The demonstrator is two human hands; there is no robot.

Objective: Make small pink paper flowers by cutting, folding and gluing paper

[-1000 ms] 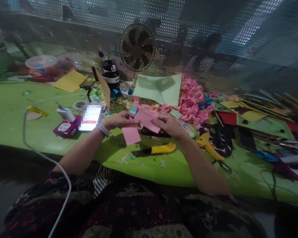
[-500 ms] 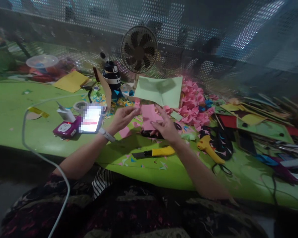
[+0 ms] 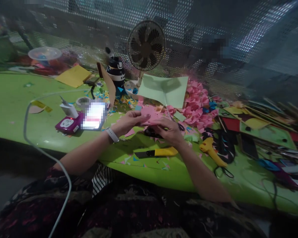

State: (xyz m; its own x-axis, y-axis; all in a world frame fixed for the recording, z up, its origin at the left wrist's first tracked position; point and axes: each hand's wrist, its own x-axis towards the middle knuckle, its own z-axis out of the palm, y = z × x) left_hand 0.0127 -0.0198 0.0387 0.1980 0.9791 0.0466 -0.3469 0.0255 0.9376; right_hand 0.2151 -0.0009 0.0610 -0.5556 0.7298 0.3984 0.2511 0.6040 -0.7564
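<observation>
Pink paper [image 3: 151, 114] is held between both hands above the table, and its outline blends with the pink pieces behind it. My left hand [image 3: 129, 121], with a white watch band on the wrist, pinches the paper's left side. From the right, my right hand [image 3: 169, 130] grips its lower right side with bent fingers. Below the hands lies a yellow-handled box cutter [image 3: 165, 151], its blade end to the left. A dark object [image 3: 152, 131], partly hidden, sits under the paper. Behind is a folded pale green sheet [image 3: 165, 91] beside a heap of folded pink paper pieces [image 3: 198, 104].
A lit phone [image 3: 93, 115] leans by a purple power strip [image 3: 68, 125] at left, with a white cable [image 3: 44, 153] crossing in front. A fan [image 3: 146, 46] and a black bottle [image 3: 116, 72] stand behind. A yellow glue gun [image 3: 213, 152] lies at right.
My left hand has moved to the right and now holds the pink paper too. The paper has tipped from upright to flatter, and my right hand's fingers have curled in. The view has shifted slightly.
</observation>
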